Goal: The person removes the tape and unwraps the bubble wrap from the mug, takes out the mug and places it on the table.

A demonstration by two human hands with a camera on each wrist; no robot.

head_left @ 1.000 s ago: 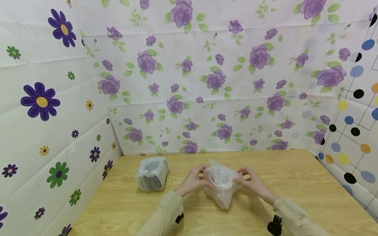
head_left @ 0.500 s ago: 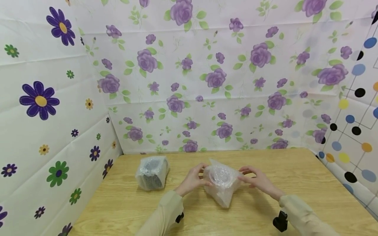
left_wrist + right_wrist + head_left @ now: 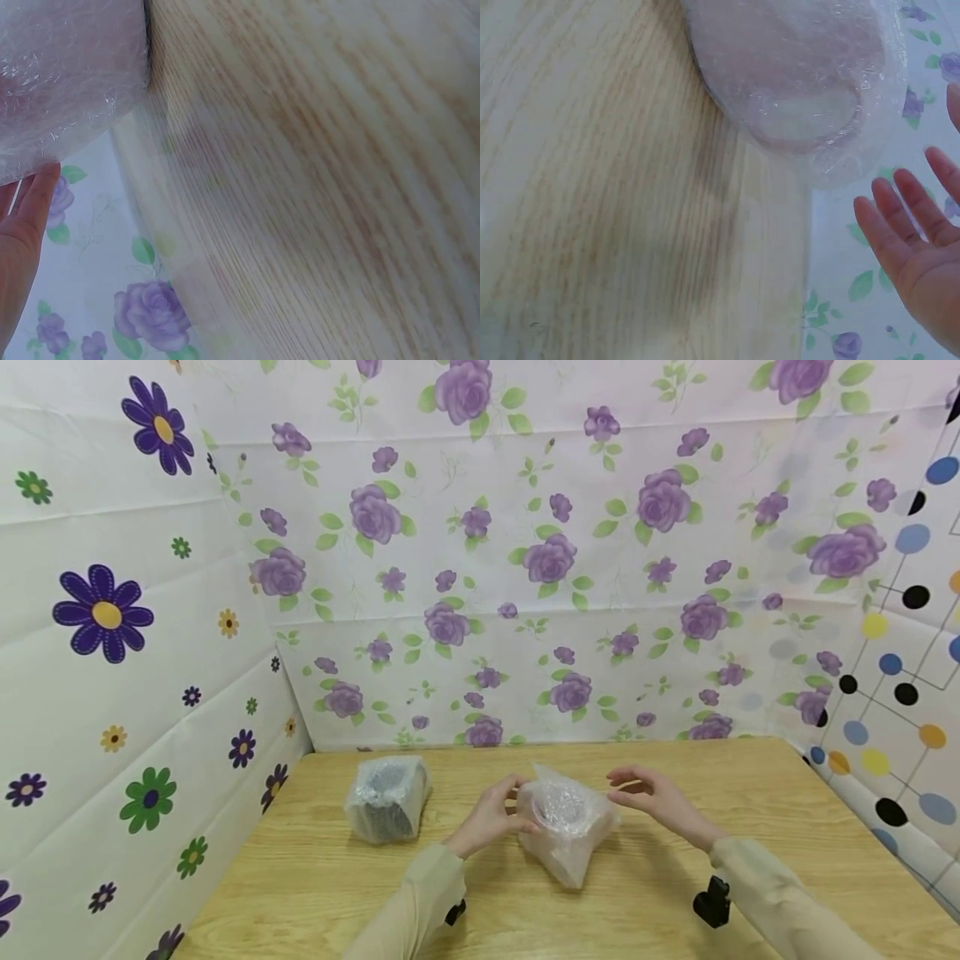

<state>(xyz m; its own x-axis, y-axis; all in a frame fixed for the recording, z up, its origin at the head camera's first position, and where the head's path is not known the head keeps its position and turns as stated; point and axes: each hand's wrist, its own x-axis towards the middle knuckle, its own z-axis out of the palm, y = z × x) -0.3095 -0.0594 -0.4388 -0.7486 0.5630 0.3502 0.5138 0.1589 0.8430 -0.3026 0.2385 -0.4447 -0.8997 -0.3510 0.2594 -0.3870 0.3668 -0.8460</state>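
Observation:
A bundle in clear bubble wrap (image 3: 566, 827) stands near the middle of the table, one pointed corner of wrap toward the person. Through the plastic in the right wrist view, the bundle (image 3: 795, 82) looks pinkish with a rounded outline. My left hand (image 3: 491, 817) holds its left side, thumb in front and fingers behind; in the left wrist view fingertips meet the wrap (image 3: 67, 90). Off the bundle's right side, my right hand (image 3: 660, 802) hovers with fingers spread and nothing in them.
Another wrapped package (image 3: 387, 802), boxy with something dark inside, stands on the wooden table (image 3: 300, 893) to the left. Flower-printed sheets (image 3: 510, 652) hang behind the table and on its left; a dotted one hangs on the right.
My right hand has let go of the bundle's right side and drawn back to the right. The left hand and both packages stay where they were.

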